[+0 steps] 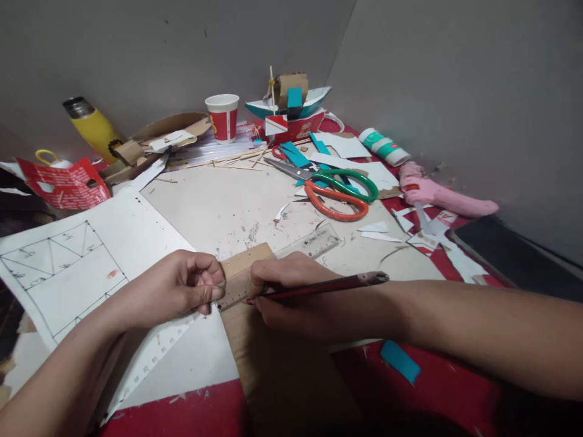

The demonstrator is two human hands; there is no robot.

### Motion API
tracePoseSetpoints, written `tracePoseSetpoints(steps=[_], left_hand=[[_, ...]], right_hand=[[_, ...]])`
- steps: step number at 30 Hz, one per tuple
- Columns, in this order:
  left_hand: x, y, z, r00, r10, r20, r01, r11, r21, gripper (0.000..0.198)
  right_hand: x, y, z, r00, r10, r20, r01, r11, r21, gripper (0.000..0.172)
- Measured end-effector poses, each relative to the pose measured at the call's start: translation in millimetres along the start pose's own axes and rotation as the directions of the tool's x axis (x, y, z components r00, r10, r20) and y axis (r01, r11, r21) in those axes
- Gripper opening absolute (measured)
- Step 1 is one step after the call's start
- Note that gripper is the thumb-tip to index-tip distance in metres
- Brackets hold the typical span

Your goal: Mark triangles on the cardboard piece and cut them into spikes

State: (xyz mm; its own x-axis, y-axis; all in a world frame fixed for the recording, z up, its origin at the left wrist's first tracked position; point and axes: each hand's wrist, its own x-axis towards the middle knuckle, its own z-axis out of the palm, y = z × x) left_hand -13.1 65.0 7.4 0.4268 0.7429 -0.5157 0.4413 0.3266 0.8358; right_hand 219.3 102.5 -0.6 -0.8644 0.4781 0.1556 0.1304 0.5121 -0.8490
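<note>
Brown cardboard (246,260) is lying flat at the centre of your work surface, a clear ruler (316,242) crossing it at a slant. Your left hand (182,282) is curling its fingers and pinching the ruler's left end; whether it is catching the cardboard too, you cannot tell from here. Your right hand (296,291) is gripping a dark red pencil (328,287), its tip resting by the ruler's near edge. The cardboard is probably light, fairly stiff, easily creased and hardly slippery, so flat pressure near an edge should be suiting it better than a hard pinch; the slicker ruler may be sliding unless pressed down. To the left, a sheet of drawn diagrams (150,227) is lying beside your hand. Farther out, scissors (337,213) with orange and green handles are resting, a pink glue gun (437,195) lying beyond to the right.
</note>
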Motion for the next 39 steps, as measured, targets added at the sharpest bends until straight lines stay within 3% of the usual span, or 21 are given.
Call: tracePoseSetpoints(steps=[7,14,24,32,39], left_hand=[[0.1,1.8,0.6,1.0,-0.007,-0.003,0.007,1.0,0.019,0.019],[-0.8,1.2,-0.5,1.0,0.008,0.016,-0.009,1.0,0.006,0.018],[0.0,0.8,-0.8,1.0,0.008,0.01,-0.008,1.0,-0.015,0.016],[2.6,-2.3,-2.0,0.999,-0.033,-0.035,0.028,0.989,-0.143,0.013],[2.2,1.8,-0.5,0.998,-0.032,-0.053,0.027,0.996,-0.082,0.014]], right_hand=[[2.1,-4.3,-1.3,0.995,0.075,0.067,-0.069,0.994,-0.085,0.01],[-1.3,0.0,2.7,0.998,-0.015,0.054,0.018,0.999,-0.049,0.012],[1.4,-3.1,0.1,0.995,0.065,0.073,-0.063,0.997,-0.039,0.011],[2.3,-4.7,-0.9,0.996,0.044,0.072,-0.043,0.999,-0.01,0.011],[3.4,-4.9,-0.2,0.996,0.066,0.055,-0.064,0.997,-0.033,0.012]])
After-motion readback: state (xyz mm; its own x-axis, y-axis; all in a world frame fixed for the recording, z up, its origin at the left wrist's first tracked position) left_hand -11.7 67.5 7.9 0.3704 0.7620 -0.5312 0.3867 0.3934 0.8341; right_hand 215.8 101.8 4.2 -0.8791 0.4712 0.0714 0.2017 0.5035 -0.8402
